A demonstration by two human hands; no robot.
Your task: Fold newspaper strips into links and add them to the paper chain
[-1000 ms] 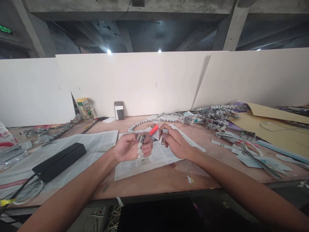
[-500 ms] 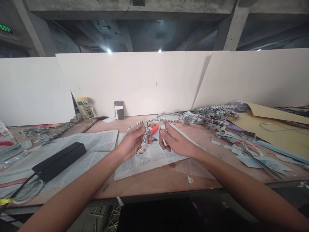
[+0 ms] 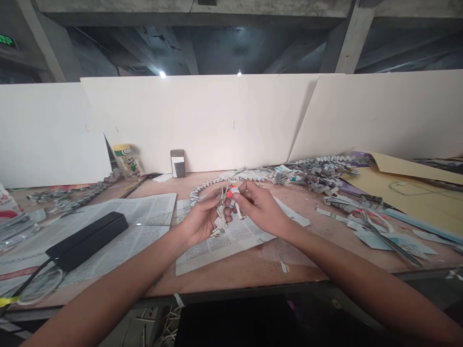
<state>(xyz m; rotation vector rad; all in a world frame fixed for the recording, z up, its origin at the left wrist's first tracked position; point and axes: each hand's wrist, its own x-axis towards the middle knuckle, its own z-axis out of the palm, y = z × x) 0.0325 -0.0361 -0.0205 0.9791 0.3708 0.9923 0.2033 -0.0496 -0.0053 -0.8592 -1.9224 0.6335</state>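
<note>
My left hand (image 3: 200, 219) is closed around a short chain of folded newspaper links (image 3: 220, 217), which hangs down from its fingers. My right hand (image 3: 258, 207) pinches a single folded paper piece (image 3: 237, 202) and holds it against the top of that chain. Both hands hover above a newspaper sheet (image 3: 231, 238) lying on the wooden table (image 3: 253, 265). A red marker (image 3: 231, 189) shows just behind my fingers. A longer curved paper chain (image 3: 206, 185) lies on the table beyond my hands.
A black flat box (image 3: 87, 238) with a cable sits on newspaper at the left. A phone (image 3: 177, 164) and a small carton (image 3: 126, 161) lean on the white board. Heaps of folded paper links (image 3: 314, 173), paper strips and scissors (image 3: 383, 236) lie to the right.
My two hands have come together; the right hand has brought its folded piece up to the chain held by the left. The camera has tilted slightly.
</note>
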